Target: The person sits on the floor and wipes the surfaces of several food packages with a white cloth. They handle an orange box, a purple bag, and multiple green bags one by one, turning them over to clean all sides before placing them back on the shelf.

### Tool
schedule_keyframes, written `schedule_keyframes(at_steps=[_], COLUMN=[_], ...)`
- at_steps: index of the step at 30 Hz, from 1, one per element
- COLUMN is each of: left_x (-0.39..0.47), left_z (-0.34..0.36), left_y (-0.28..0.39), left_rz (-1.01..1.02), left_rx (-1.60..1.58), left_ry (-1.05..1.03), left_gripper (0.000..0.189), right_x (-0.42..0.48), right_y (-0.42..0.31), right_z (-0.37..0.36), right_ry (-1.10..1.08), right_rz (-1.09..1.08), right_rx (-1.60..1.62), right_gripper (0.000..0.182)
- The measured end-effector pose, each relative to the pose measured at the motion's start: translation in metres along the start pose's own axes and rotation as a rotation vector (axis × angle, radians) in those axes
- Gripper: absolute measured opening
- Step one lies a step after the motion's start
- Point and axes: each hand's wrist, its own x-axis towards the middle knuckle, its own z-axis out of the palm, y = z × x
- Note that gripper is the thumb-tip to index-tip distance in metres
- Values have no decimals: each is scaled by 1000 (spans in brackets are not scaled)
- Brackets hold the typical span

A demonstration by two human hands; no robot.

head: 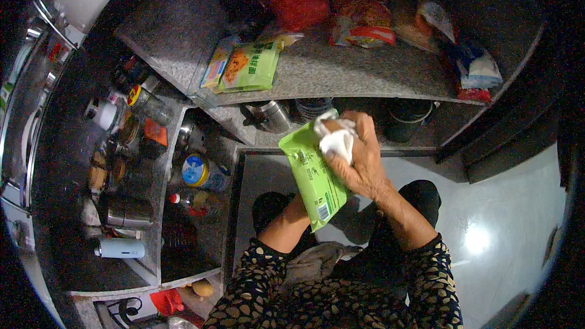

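Observation:
A green plastic food packet (pixel 317 178) is held up tilted before me, its printed back with a barcode facing the camera. My left hand (pixel 298 212) supports it from behind; the packet hides the fingers, and only the wrist side shows. Bunched in my right hand (pixel 365 162) is a white cloth (pixel 337 144), pressed against the packet's upper right edge. On the stone shelf beyond lies a similar green packet (pixel 251 66), with a noodle picture on its front. A yellow and blue packet (pixel 215 66) leans beside it.
Farther back on the shelf (pixel 311 73) are red packets (pixel 370 23) and a blue and white bag (pixel 477 68). Below stand a steel pot (pixel 269 116) and a dark pot (pixel 409 116). Left shelves hold a blue-lidded jar (pixel 201 171), a light-blue flask (pixel 121 247) and several bottles.

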Motion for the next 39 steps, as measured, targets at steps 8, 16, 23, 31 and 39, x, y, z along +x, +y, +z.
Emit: schedule_keyframes(at_steps=[8,16,23,31,39], left_x=[-2,-5,-11,-13,-5], left_z=[0,-1,-3,10,38], left_y=[1,1,-2,-7,34], left_rz=[-37,-79,-122,-139,22], left_rx=[-14,-21,-34,4,277], left_ry=[-41,-72,-92,-13,227], left_gripper=[57,58,59,59,81], right_x=[-8,5,4,6,10], right_y=[-34,-10,10,16,51], right_z=[8,3,-10,-19,-41], right_ry=[-130,1,53,14,188], right_rz=[-391,-244,109,600,575], right_rx=[-196,-55,115,701,606], right_gripper=[61,48,36,25,27])
